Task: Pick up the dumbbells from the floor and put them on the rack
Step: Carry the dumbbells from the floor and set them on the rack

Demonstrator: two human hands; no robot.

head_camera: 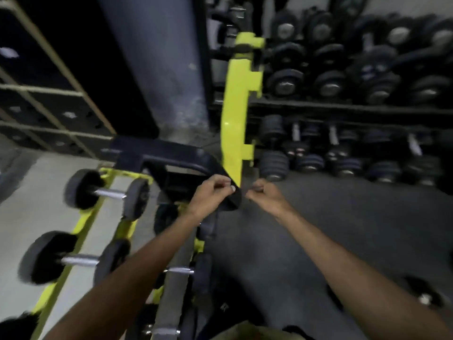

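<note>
The frame is motion-blurred. Both bare forearms extend forward over the dark rubber floor [343, 217], which lies open to the right of the hands up to the far rack.

The left hand [213, 192] is curled, its fingers pinched on a small black rounded object [231, 201] at the lower end of a black curved metal arm [171, 153]. Whether that object is a dumbbell end cannot be told. The right hand [264, 192] is closed into a loose fist just beside it; what it holds, if anything, cannot be told.

Left of the forearms, a yellow-green tubular steel rack [83, 222] runs diagonally over a pale concrete strip [29, 212]. Two dumbbells with black disc ends and knurled silver handles rest across its rails: an upper one [107, 192] and a lower one [78, 260], well apart.

A yellow-green notched upright plate [235, 114] stands directly beyond the hands. Behind it, a black tiered shelf rack [343, 106] carries rows of dark round-ended dumbbells [331, 84], closely packed, with further pairs [308, 158] along its base.
</note>
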